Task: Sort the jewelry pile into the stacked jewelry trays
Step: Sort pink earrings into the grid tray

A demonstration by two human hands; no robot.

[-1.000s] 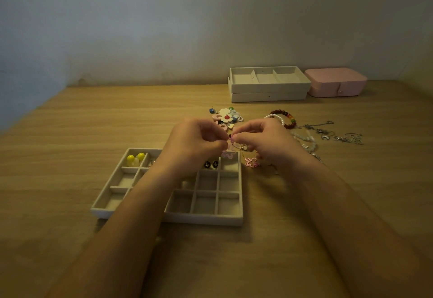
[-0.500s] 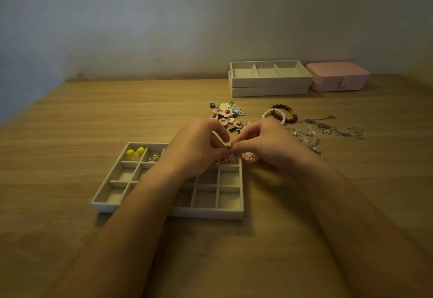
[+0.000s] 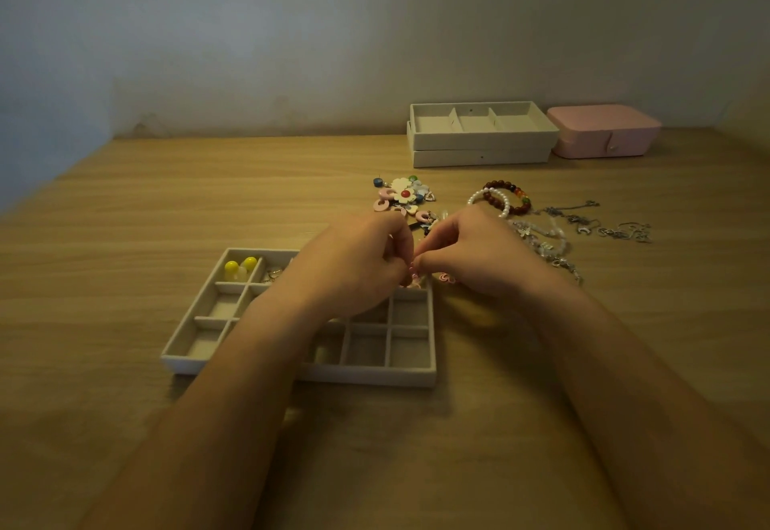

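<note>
A cream grid tray [image 3: 366,375] lies in front of me, with yellow bead earrings [image 3: 239,267] in its far left cell. My left hand [image 3: 354,262] and my right hand [image 3: 471,254] meet over the tray's far right corner, both pinching a small pink earring [image 3: 413,278] between their fingertips. Another pink flower piece [image 3: 446,277] lies on the table just under my right hand. The jewelry pile [image 3: 404,196] of flower and ring earrings sits beyond the hands. My left hand hides the tray's middle cells.
Two stacked cream trays [image 3: 479,135] stand at the back by the wall, beside a pink jewelry box [image 3: 604,131]. Bead and pearl bracelets [image 3: 506,198] and silver chains [image 3: 600,225] lie to the right on the wooden table [image 3: 208,196].
Both hands have moved slightly lower and closer to the tray's far right corner, still pinching the pink earring together. The view has tilted a little.
</note>
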